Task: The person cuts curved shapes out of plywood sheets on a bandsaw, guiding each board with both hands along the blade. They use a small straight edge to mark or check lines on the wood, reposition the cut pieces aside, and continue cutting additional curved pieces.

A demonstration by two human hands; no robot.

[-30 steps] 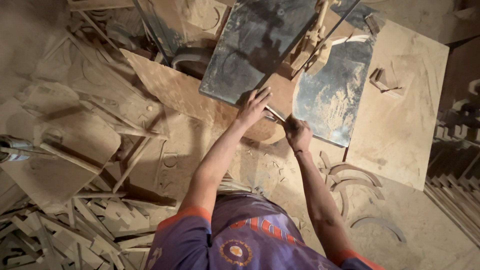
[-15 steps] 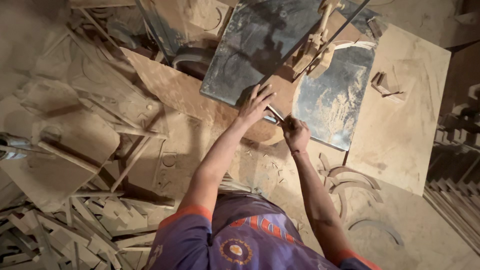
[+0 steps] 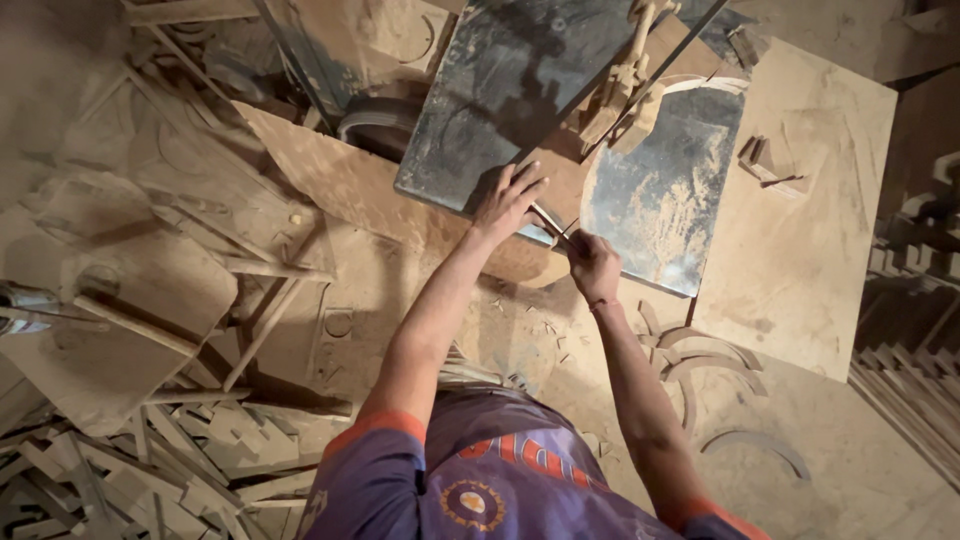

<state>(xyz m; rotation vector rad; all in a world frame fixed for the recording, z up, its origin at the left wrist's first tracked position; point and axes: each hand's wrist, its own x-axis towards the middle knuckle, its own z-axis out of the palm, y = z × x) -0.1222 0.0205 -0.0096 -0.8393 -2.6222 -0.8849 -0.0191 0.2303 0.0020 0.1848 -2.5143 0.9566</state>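
My left hand (image 3: 508,200) lies flat with its fingers spread on the near edge of the dark metal saw table (image 3: 500,100), pressing down on a thin wooden strip (image 3: 548,222) that runs from under my palm toward five o'clock. My right hand (image 3: 592,262) sits just beside it at about four o'clock, curled closed around the strip's near end; the pinch looks tight, though the fingertips are turned away from me and I can't see exactly how they meet the wood. The strip lies across the gap between the two halves of the table, near its front edge.

At one o'clock from my hands a light wooden jig (image 3: 625,95) stands on the table, with a thin dark blade line running past it. At three o'clock lies a broad pale board (image 3: 810,220) carrying a few small offcuts (image 3: 765,160). Curved wooden cut-outs (image 3: 700,350) lie on the dusty floor at five o'clock, and at eight o'clock is a heap of scrap slats (image 3: 150,450).
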